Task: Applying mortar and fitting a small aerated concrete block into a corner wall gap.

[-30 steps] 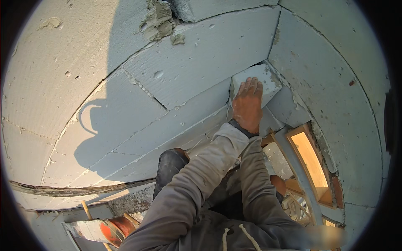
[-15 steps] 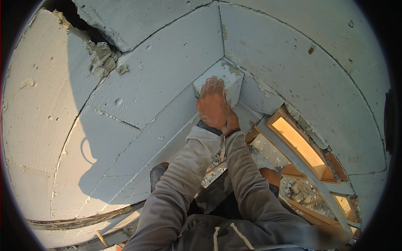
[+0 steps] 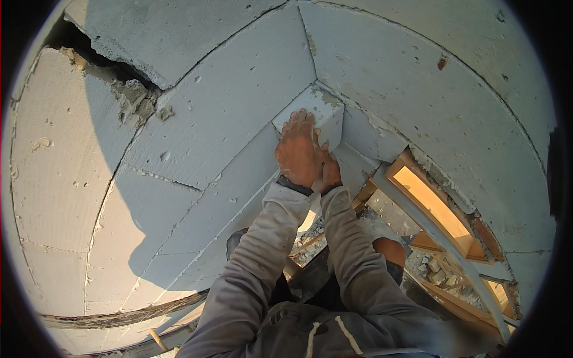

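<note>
A small pale aerated concrete block (image 3: 327, 112) sits in the inner corner where two block walls meet. My left hand (image 3: 297, 154) lies flat on the block's upper face, fingers stretched out and close together. Just to its right and partly behind it, my right hand (image 3: 328, 170) rests against the block's near side, its visible fingers pointing up. Part of the right hand is hidden by the left. Neither hand is wrapped round the block.
Large wall blocks (image 3: 239, 89) with mortar joints rise on both sides. A gap with crumbled mortar (image 3: 134, 98) opens at upper left. Wooden frames (image 3: 430, 203) and a curved grey bar (image 3: 447, 250) stand at right, above rubble (image 3: 439, 271). My knee (image 3: 389, 250) is below.
The view has shifted slightly, and the wall gap at upper left shows more fully. Both hands stay on the block, the right one showing a little more beside the left.
</note>
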Tool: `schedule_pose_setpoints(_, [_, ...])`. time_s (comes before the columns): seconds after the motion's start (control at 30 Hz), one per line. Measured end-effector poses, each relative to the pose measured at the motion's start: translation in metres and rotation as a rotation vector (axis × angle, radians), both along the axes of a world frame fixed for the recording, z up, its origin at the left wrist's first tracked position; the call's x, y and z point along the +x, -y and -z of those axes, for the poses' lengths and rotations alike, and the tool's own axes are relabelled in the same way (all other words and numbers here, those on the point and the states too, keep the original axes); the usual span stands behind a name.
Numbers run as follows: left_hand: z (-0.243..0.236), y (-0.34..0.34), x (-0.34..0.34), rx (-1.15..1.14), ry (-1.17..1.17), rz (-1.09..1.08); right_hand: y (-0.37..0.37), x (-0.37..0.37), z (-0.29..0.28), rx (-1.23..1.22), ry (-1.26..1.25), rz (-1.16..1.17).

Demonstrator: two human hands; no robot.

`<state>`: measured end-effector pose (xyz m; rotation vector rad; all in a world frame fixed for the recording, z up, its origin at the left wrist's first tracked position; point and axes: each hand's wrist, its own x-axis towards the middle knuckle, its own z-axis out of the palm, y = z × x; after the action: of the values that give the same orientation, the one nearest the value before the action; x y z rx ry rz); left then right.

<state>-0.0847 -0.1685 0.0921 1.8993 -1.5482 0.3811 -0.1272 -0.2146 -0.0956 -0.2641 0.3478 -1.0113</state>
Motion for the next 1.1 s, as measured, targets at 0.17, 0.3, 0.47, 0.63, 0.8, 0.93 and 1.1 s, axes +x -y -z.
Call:
schedule_pose_setpoints(0.17, [-0.003,-0.001,0.002,0.029,0.037,0.007,-0.003,-0.006,-0.014,0.065,-0.038,-0.038])
schedule_pose_setpoints(0.3, [-0.007,0.001,0.007,0.062,0.092,0.03,-0.003,-0.01,-0.024,0.059,-0.178,0.009])
schedule_pose_setpoints(0.47, [-0.033,0.004,0.011,0.239,0.108,0.117,0.0,-0.02,-0.023,0.109,-0.324,-0.006])
schedule_pose_setpoints(0.63, [-0.027,0.006,0.012,0.234,0.171,0.093,-0.009,-0.024,-0.026,0.086,-0.351,0.098])
schedule_pose_setpoints(0.8, [-0.025,0.005,0.012,0.171,0.225,0.109,-0.01,-0.034,-0.028,0.282,-0.668,0.245])
schedule_pose_setpoints(0.93, [-0.026,0.003,0.013,0.221,0.169,0.109,-0.016,-0.034,-0.061,0.2,-0.646,0.294])
schedule_pose_setpoints(1.1, [-0.023,0.009,0.015,0.135,0.266,0.155,-0.003,-0.023,-0.094,0.021,-0.619,0.147])
